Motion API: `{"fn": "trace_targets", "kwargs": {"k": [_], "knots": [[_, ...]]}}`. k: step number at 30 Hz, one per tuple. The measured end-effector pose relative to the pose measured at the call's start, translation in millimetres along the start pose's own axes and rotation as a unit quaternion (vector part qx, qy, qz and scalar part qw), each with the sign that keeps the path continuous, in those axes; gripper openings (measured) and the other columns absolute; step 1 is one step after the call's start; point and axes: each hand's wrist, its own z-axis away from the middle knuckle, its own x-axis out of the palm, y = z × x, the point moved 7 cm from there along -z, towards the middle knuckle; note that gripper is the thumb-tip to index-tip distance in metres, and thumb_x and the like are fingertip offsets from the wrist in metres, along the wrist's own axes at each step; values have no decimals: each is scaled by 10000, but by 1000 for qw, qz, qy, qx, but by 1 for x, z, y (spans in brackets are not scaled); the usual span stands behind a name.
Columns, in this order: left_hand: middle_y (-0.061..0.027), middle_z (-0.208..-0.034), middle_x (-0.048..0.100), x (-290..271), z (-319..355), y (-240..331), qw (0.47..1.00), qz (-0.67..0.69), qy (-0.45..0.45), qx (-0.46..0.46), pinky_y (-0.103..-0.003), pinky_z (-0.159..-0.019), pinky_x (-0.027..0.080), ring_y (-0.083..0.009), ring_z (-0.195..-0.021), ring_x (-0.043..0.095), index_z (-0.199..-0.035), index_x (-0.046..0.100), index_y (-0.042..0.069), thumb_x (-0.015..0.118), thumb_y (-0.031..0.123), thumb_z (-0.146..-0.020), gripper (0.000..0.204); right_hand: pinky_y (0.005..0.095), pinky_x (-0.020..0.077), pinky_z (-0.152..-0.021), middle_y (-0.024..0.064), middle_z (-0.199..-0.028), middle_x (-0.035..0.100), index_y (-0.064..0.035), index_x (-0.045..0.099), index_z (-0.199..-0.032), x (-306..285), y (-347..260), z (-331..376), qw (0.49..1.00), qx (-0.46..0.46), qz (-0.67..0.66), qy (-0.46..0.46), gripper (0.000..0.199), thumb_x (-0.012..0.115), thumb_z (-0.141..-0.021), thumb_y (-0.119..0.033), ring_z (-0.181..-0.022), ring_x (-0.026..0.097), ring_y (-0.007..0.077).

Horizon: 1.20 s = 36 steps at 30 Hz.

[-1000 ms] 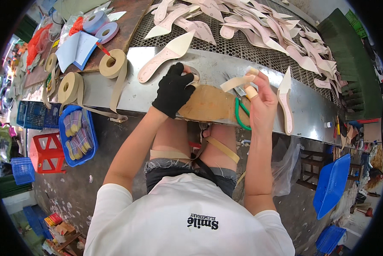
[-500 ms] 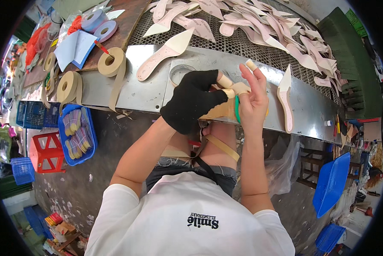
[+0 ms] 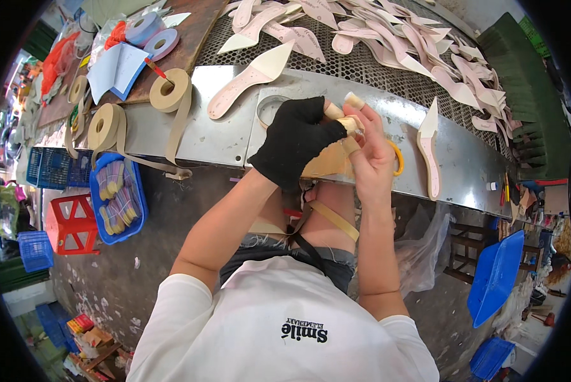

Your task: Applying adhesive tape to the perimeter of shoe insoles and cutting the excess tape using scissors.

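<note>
Tan shoe insole [image 3: 327, 164] held up between both hands above the steel bench edge [image 3: 222, 137], black-gloved left hand [image 3: 296, 141] clamped over its top, bare right hand [image 3: 369, 153] pinching its edge (fingertips taped), pink insole [image 3: 429, 149] just beside, tape roll [image 3: 171, 90] well apart.

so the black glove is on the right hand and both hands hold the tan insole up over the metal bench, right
Not quite: the black glove is on the left hand, and the right hand is bare. The head view shows this. The rest stands: both hands hold the tan insole up over the metal bench.
</note>
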Motion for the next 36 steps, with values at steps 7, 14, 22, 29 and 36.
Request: {"fn": "trace_targets", "kwargs": {"k": [7,14,22,29,36], "knots": [[21,-660,594,3,-1,-9,999,24,38,-10,-213,-572,406,-29,-628,501,-853,676,41,751,199,-792,185,310,387,-987,145,-1385,397,-32,579,-1250,2,3,1,998,1,-63,-17,567,425,-735,149,-1273,396,208],[-57,-1026,613,-1,13,40,945,-155,115,263,-269,-721,486,-140,-866,599,-1023,661,90,717,82,-762,267,375,248,-1102,165,-1453,295,24,573,-1223,7,4,-2,996,33,-61,-53,527,408,-729,100,-1356,310,248],[-80,-1124,595,5,14,68,824,-385,-51,412,-304,-678,516,-227,-869,619,-1003,682,140,732,38,-626,395,382,226,-1109,156,-1453,293,15,596,-1195,5,-4,-2,990,52,-81,-104,514,422,-714,66,-1357,309,261],[-64,-1094,604,9,14,64,796,-410,-77,439,-318,-667,528,-237,-838,637,-968,648,122,715,70,-634,345,309,324,-1024,136,-1438,330,63,601,-1078,4,-16,-6,987,26,-57,-146,280,538,-822,-30,-1277,391,199],[-40,-864,634,-6,39,40,947,-228,11,225,-292,-643,503,-181,-707,609,-949,652,68,703,98,-757,201,401,305,-1059,147,-1388,394,22,709,-915,-21,12,-18,993,47,-105,15,245,561,-909,-172,-1292,373,247]]}}
